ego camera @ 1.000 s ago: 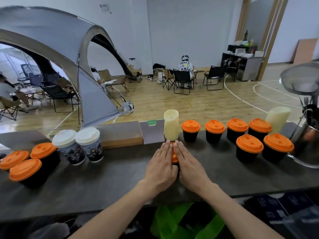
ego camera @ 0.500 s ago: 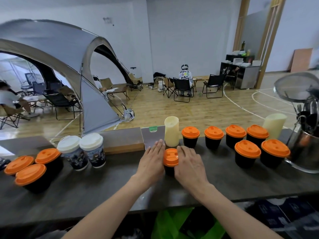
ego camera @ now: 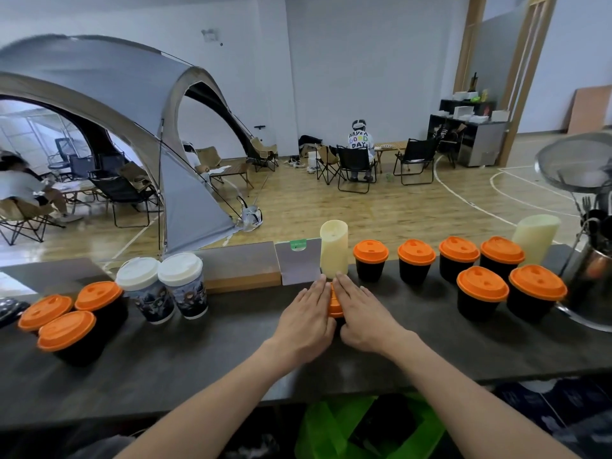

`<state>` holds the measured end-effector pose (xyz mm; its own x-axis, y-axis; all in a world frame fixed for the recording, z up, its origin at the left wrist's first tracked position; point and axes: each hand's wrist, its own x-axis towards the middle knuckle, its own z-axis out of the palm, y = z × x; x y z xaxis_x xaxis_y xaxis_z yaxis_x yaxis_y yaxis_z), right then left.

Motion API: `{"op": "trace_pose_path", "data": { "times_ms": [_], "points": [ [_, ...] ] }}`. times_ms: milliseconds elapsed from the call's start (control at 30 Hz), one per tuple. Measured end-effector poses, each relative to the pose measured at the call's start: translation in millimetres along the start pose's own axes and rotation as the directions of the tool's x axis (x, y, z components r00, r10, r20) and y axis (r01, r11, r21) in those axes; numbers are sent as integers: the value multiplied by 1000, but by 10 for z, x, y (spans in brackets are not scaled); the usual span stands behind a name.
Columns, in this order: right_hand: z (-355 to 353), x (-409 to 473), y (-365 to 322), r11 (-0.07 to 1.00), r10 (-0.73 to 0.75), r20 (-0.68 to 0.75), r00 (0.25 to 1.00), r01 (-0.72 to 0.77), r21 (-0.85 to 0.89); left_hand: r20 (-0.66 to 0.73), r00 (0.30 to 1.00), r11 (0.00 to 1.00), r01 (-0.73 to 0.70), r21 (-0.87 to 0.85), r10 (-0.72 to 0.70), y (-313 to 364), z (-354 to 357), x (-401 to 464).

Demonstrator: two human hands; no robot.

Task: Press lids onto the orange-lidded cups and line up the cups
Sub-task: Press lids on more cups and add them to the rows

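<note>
A black cup with an orange lid [ego camera: 333, 303] stands at the middle of the dark counter [ego camera: 231, 352], mostly hidden under my hands. My left hand [ego camera: 306, 318] and my right hand [ego camera: 366, 313] lie flat side by side on the lid, fingers stretched forward and thumbs tucked around the cup. Only a sliver of orange shows between them. To the right, several lidded cups stand in a back row [ego camera: 416, 260], with two more in front [ego camera: 482, 288]. Three more orange-lidded cups [ego camera: 66, 329] cluster at the far left.
Two white-lidded printed cups [ego camera: 159, 286] stand left of centre. A wooden box [ego camera: 241, 268], a grey card stand [ego camera: 298, 266] and a cream cylinder [ego camera: 333, 246] sit just beyond my hands. A second cylinder [ego camera: 536, 235] and a metal pot [ego camera: 592, 286] fill the right end.
Half a second ago my hands were apart at the cup's sides with the lid showing. They have come together on top of the lid, as one second ago.
</note>
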<state>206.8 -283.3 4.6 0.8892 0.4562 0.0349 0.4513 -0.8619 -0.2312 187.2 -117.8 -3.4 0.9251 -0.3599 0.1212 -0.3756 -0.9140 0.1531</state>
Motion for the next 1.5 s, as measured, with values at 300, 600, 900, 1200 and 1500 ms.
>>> {"op": "trace_pose_path", "data": {
  "times_ms": [300, 600, 900, 1200, 1500],
  "points": [
    [265, -270, 222, 868, 282, -247, 927, -137, 478, -86, 988, 979, 112, -171, -128, -138, -27, -157],
    [107, -225, 19, 738, 355, -363, 862, -19, 675, -255, 944, 834, 35, -551, -208, -13, -263, -49],
    [-400, 31, -6, 591, 558, -389, 733, -23, 806, -290, 911, 650, -33, -759, -292, 151, -588, -44],
    [-449, 7, -43, 604, 486, -359, 797, -9, 797, -298, 902, 600, -56, -798, -312, 233, -612, -93],
    [-408, -17, -101, 549, 497, -376, 782, 52, 834, -336, 823, 521, -57, -851, -459, 173, -611, -47]
  ]
}}
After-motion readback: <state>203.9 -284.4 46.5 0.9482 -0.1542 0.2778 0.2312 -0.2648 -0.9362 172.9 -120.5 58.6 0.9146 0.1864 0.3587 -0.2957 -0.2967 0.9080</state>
